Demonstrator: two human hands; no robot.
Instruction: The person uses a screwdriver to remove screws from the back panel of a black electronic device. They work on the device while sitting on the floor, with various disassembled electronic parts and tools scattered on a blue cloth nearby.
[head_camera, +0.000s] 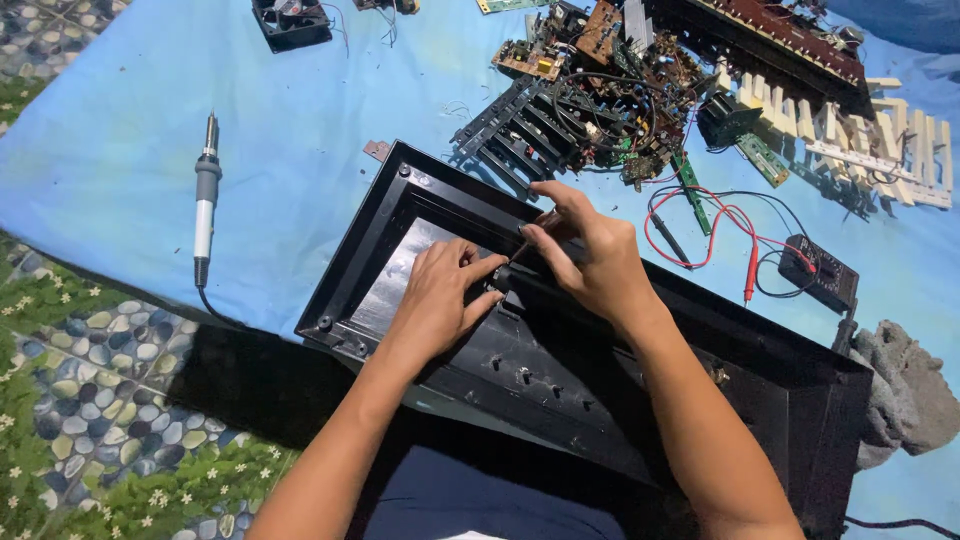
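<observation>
While left hand (437, 295) presses black casing (560, 350), fingers spread | right hand (590, 255) pinches half-hidden screwdriver (535, 232)

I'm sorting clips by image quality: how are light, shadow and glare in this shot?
Head view: hard sunlight, sharp focus; the glossy panel of the black casing glares beside the left hand; the right hand is evenly lit; a deep shadow covers the casing's near side.
</observation>
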